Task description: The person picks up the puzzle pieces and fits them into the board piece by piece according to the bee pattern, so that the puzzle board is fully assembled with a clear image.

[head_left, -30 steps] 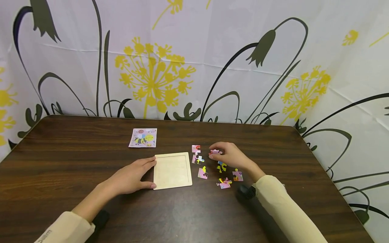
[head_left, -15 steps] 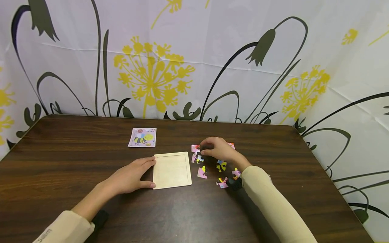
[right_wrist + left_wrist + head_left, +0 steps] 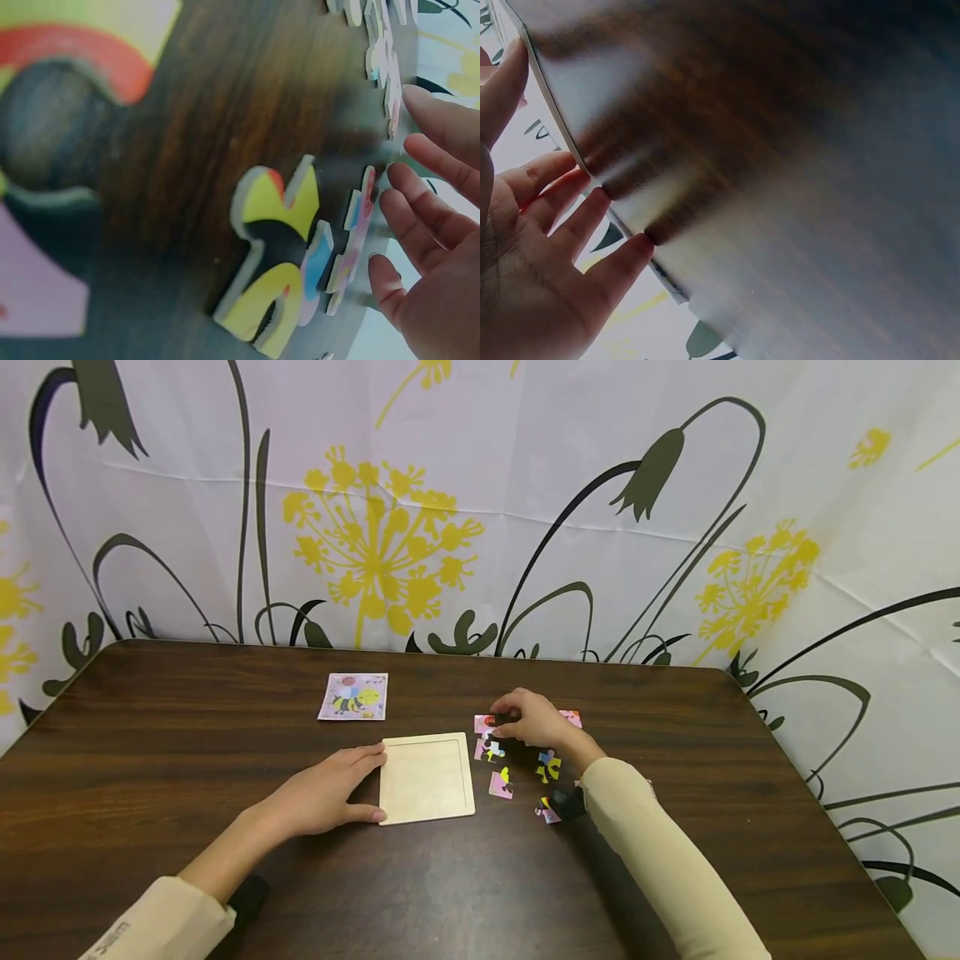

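My left hand lies at the left side of a square wooden puzzle tray, its thumb at the near corner and fingertips at the far corner. The fingers look relaxed in the left wrist view. My right hand hovers over loose puzzle pieces, with thumb and index finger apart just beside a pink piece with red. Nothing shows between its fingers in the right wrist view. A white-and-blue piece lies just below the fingertips. A yellow-and-black piece lies closer to the wrist.
More pieces lie right of the tray: a pink-and-yellow one, one partly behind the right wrist's black strap, and a pink-red one past the hand. A bee picture card lies farther back. A flowered curtain hangs behind the table.
My right hand has moved left and slightly away from me, from a pink piece toward the upper-left pieces. A pink-red piece now shows behind it. The left hand and tray stay put.
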A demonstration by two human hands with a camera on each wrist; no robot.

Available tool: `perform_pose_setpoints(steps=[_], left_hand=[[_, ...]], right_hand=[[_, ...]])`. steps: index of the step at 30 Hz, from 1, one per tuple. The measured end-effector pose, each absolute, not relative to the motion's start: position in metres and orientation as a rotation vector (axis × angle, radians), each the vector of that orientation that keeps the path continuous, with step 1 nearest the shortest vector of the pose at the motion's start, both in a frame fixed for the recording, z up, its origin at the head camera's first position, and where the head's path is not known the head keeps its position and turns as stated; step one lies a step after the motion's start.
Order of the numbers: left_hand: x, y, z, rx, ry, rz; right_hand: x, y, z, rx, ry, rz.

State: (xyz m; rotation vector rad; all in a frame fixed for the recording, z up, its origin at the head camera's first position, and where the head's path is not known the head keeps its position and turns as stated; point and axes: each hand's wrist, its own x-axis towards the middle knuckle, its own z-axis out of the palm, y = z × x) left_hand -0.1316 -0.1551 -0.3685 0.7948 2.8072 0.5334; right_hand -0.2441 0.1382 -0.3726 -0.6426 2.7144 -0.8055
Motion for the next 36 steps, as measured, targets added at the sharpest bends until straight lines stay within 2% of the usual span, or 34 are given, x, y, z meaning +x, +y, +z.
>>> perform_pose_setpoints(steps=[36], left_hand=[[-0.1316,-0.1561,-0.3697,0.77,2.81,0.523]], right_hand=[[-0.2473,0.1354,-0.3798,-0.696,2.79,-0.729]])
